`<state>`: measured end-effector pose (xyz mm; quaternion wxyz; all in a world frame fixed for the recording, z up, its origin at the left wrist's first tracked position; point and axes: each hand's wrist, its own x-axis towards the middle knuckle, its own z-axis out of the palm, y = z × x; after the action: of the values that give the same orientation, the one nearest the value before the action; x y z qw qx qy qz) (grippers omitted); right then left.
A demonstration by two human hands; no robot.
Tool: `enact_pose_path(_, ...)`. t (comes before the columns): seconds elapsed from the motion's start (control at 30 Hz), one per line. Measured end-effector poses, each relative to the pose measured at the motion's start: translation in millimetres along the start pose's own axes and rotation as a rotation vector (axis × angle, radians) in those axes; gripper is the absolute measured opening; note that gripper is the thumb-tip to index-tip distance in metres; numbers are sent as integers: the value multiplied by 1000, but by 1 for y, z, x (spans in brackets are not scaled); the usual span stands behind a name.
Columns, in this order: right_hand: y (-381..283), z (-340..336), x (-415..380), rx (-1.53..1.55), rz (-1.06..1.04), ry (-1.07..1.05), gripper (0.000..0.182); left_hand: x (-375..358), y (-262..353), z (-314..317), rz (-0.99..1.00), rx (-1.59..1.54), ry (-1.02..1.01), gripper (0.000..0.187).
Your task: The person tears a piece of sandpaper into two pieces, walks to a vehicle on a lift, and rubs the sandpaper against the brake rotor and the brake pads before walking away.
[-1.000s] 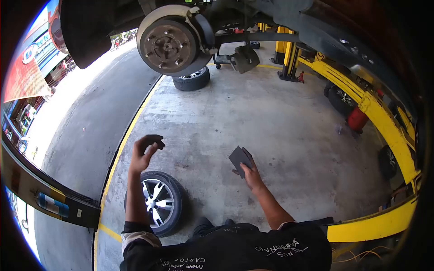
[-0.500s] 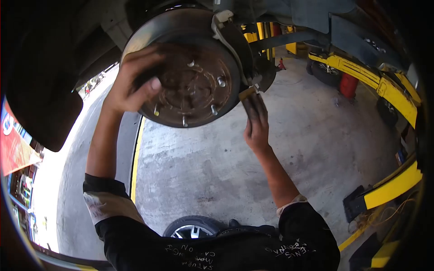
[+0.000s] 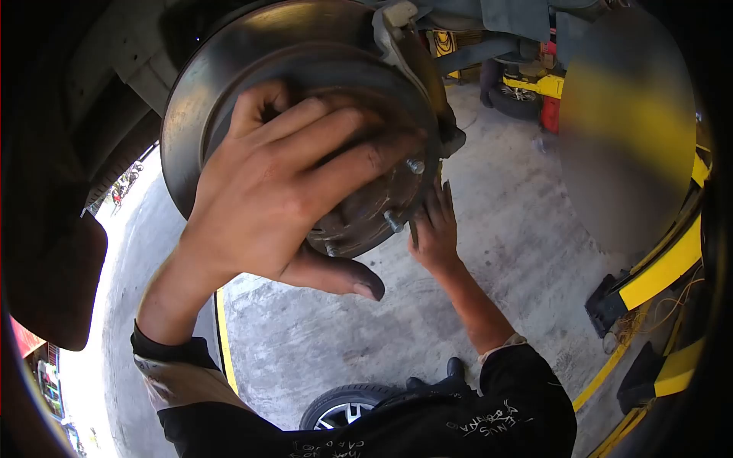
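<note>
A brake disc with a rusty hub face and bare wheel studs fills the upper middle of the view. My left hand spreads across the hub, fingers bent over its face and thumb held out below the disc's lower edge. Those fingers hide much of the hub and several studs. To the right and lower, my right hand reaches up beside the disc's edge, its blackened fingers straight and close together along a flat brown pad, mostly hidden now. The brake caliper bracket sits over the disc's upper right.
A wheel with tyre lies on the concrete floor near the feet. Yellow lift arms stand at the right, with another wheel behind. A dark panel hangs at the left. A blurred oval patch covers part of the right side.
My left hand has moved right across the hub and nearer the camera. My right hand has dropped slightly, and the brown pad shows less. The disc appears larger and closer.
</note>
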<state>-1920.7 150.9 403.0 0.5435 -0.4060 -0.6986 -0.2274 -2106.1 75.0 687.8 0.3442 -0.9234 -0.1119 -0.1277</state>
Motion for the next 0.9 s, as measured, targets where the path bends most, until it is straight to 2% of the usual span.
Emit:
enact_pose_path(0.2, 1, 1, -1, 2, 19, -27, 53, -1, 0, 3, -60, -39, 62, 123)
enact_pose_path(0.27, 2, -1, 0, 33, 24, -12, 55, -3, 1, 5, -65, -48, 144, 120)
enact_pose_path(0.4, 4, -3, 1, 44, 22, -8, 51, -7, -1, 11, -110, -98, 199, 121)
enact_pose_path(0.5, 7, -9, 2, 114, -4, -25, 40, -6, -1, 11, -88, -206, 198, 113)
enact_pose_path(0.57, 11, -12, 1, 141, -45, -31, 44, 4, -8, 3, -58, -284, 137, 102)
enact_pose_path(0.63, 13, -18, 2, 173, 4, -95, 53, 21, -13, -3, -24, -371, 55, 94)
enact_pose_path(0.67, 14, -19, 2, 190, -3, -85, 50, 32, -10, -7, -109, -421, 25, 81)
enact_pose_path(0.7, 17, -19, 4, 208, -11, -75, 48, 50, -3, -8, -66, -498, 88, 67)
enact_pose_path(0.77, 21, -14, 1, 235, 1, -103, 43, 71, -3, 11, -22, -515, 44, 67)
enact_pose_path(0.9, 29, -2, -4, 250, -60, -68, 48, 93, 17, 55, 18, -594, -15, 67)
